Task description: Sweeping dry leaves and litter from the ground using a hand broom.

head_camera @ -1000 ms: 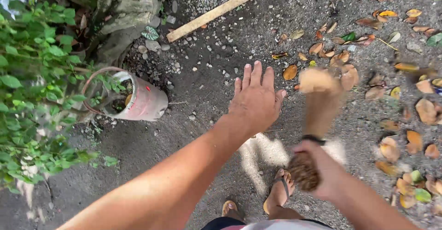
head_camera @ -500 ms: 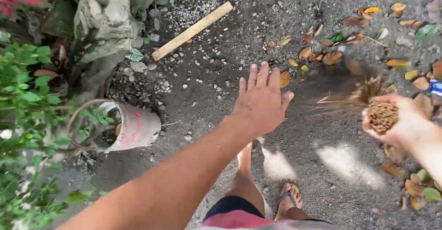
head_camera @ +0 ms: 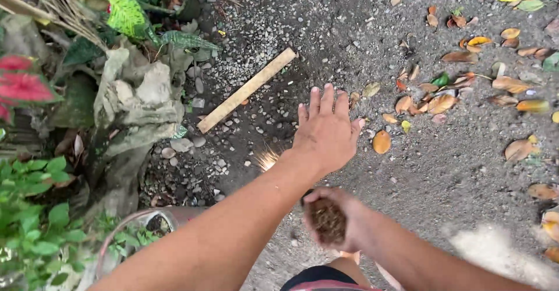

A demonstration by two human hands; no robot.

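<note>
Two hands: both were in view over the dirt ground (head_camera: pixel 466 169).
Right hand (head_camera: pixel 343 224): fingers were wrapped round the butt of a stick broom (head_camera: pixel 327 220) — it had swung back from out on the right to close in front of the legs.
Bristles: a blurred tip showed left of the wrist.
Left hand (head_camera: pixel 327 129): fingers were spread and empty, held out flat as before.
Fallen leaves (head_camera: pixel 442 96): scattered up right — the wooden slat (head_camera: pixel 247 90) was lying near the rocks (head_camera: pixel 137 102).
Sweep: looked mid-stroke, leaves not gathered yet.
</note>
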